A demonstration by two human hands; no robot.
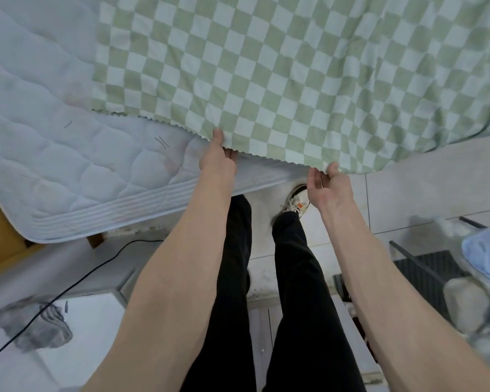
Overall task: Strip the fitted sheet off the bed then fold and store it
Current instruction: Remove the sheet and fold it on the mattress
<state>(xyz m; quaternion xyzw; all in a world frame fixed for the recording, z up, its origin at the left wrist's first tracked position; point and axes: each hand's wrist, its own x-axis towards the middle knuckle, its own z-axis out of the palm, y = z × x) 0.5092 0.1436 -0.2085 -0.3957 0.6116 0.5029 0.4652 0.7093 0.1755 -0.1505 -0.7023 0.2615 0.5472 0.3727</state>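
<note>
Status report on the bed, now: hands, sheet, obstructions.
Left hand and right hand both pinch the scalloped edge of the green-and-white checkered sheet. Quilted white mattress half bared. Nothing blocking.

sheet [280, 69]: green-white check
mattress [54, 142]: pale blue, quilted
trousers [294, 292]: black
cable [68, 287]: black
floor [425, 188]: light grey tile

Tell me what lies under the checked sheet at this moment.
The quilted white mattress shows bare left of the checked sheet, and its edge shows below the hem pinched by the left hand and right hand. Anything farther beneath the sheet is covered.
</note>
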